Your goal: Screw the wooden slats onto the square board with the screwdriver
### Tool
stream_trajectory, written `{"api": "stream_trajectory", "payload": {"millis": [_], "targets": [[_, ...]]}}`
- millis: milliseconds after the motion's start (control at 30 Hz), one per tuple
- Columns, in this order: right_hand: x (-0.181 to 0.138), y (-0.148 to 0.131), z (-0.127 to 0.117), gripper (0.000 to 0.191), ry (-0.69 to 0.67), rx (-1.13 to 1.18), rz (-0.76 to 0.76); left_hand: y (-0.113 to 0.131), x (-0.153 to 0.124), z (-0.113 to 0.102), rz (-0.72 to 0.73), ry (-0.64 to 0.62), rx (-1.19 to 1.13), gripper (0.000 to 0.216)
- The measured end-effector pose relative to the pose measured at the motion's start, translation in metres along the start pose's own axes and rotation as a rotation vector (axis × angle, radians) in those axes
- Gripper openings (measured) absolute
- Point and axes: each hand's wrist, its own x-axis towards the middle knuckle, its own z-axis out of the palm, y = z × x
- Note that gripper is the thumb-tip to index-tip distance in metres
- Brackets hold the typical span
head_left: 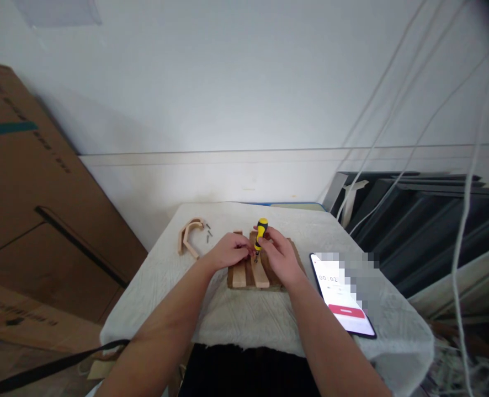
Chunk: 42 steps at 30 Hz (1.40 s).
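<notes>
My right hand [281, 253] is closed around a yellow and black screwdriver [262, 227], which stands nearly upright with its tip down. Below the tip lies a light wooden strip [261, 277] on a darker brown wooden board [275, 278]. A second light strip [239, 275] rests beside it on the left. My left hand [232, 251] leans over the board, its fingertips pinched together close to the screwdriver tip. What those fingers hold, if anything, is too small to make out.
Curved light wooden pieces [186, 238] and several small screws [208, 237] lie left of the board on the white cloth [157, 275]. To the right is a lit phone [335, 292]. A large cardboard box [41, 193] stands at the left; white cables [455, 264] hang at the right.
</notes>
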Motion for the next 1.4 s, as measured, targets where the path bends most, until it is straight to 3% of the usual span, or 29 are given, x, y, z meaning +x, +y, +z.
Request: {"api": "stream_trajectory", "payload": {"millis": [167,433,733,1000,1400], "targets": [[0.003,0.004,0.001,0.030,0.043,-0.014,0.052,0.004,0.000,-0.002,0.022,0.001,0.013,0.022],[0.001,0.004,0.000,0.018,0.003,0.009,-0.018,0.003,0.001,-0.002,0.027,0.003,0.033,0.016],[0.002,0.001,0.000,0.020,0.010,0.048,0.078,0.005,0.000,-0.002,0.031,-0.004,0.057,0.016],[0.003,0.004,0.003,0.028,0.024,0.089,0.038,0.002,0.001,-0.002,0.060,-0.006,0.082,0.017],[0.002,-0.001,0.001,0.022,-0.019,0.077,0.087,0.006,0.000,-0.002,0.044,-0.012,0.031,0.020]]}}
